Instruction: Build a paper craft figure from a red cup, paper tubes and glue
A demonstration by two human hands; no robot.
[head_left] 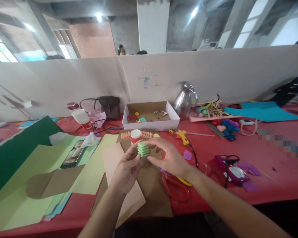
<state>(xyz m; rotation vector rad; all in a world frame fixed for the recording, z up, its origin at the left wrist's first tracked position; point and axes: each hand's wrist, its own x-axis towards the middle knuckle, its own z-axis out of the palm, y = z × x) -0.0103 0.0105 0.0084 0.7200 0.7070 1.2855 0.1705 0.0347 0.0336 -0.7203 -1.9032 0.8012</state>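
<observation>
Between my two hands is a small light-green accordion-folded paper strip point(143, 150), its pleats stacked one over another. My left hand point(126, 170) pinches its left side with thumb and fingers. My right hand point(170, 157) closes on its right side, thumb below and fingers above. Just behind it stands a red-and-white paper cup point(136, 135), partly covered by my fingers. An orange folded paper strip point(147, 134) sticks out from the cup's right, and a similar one from its left. Under my hands lie brown cardboard point(154, 195) and a pale tan sheet point(131, 205).
Coloured paper point(86, 180) and a phone point(73, 154) lie left. A white box point(151, 125) and a steel jug point(183, 100) stand behind. To the right are a yellow glue gun point(183, 137), red-handled scissors point(176, 191) and a purple device point(232, 170) with a cable.
</observation>
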